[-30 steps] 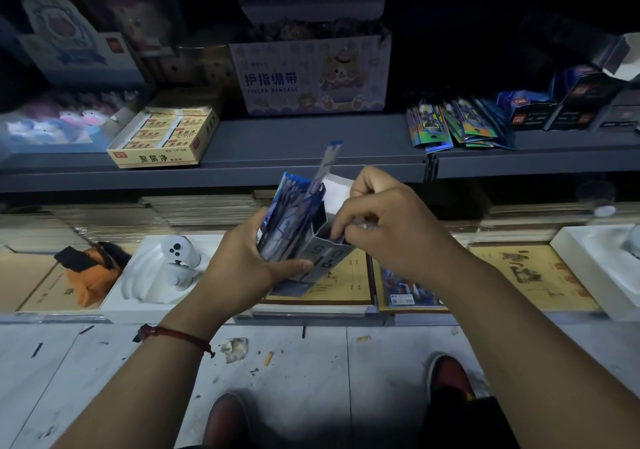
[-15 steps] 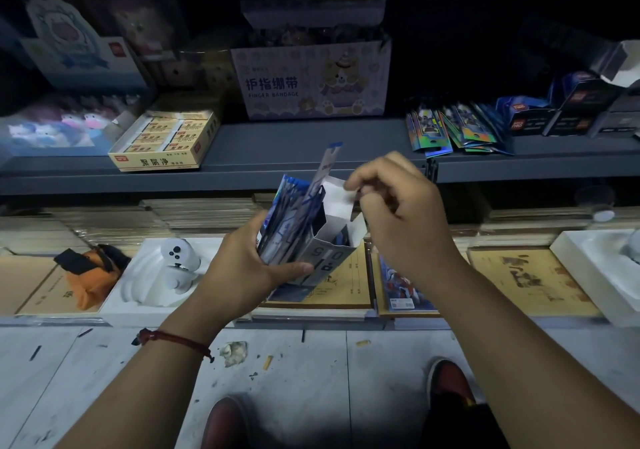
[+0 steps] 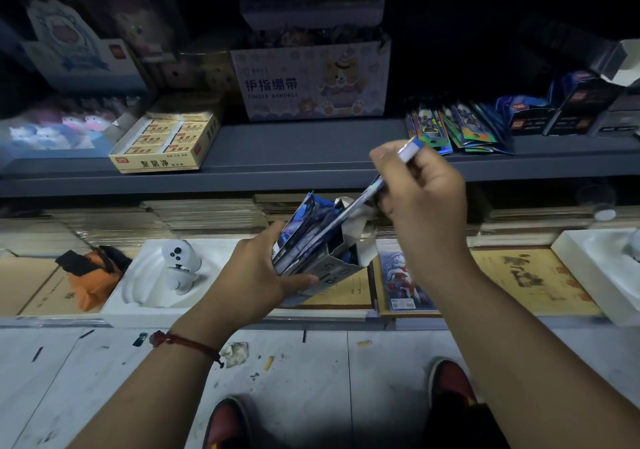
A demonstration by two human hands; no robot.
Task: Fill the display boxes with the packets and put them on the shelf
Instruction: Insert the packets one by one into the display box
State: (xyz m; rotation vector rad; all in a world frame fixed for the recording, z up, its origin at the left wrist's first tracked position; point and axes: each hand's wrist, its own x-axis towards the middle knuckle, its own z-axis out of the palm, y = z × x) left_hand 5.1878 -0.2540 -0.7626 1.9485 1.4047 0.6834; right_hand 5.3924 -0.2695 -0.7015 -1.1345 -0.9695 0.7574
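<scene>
My left hand point(image 3: 258, 272) grips a small grey display box point(image 3: 329, 266), tilted to the right, with several blue packets point(image 3: 304, 223) standing in it. My right hand point(image 3: 424, 195) pinches one long thin packet point(image 3: 360, 199) near its top; its lower end still reaches into the box. A fan of loose packets point(image 3: 457, 130) lies on the grey shelf point(image 3: 294, 150) at the right, next to dark display boxes point(image 3: 571, 109).
On the shelf stand a yellow eraser box point(image 3: 166, 143) and a finger-bandage carton point(image 3: 311, 81). Below are stacks of notebooks point(image 3: 207, 213), a white tray with a white toy point(image 3: 180, 265), an orange toy point(image 3: 90, 275) and another white tray point(image 3: 599, 265). My feet stand on the littered floor point(image 3: 311, 362).
My right hand left the box's flap, took hold of the tall packet and moved it up and to the right. The left hand keeps the box in place.
</scene>
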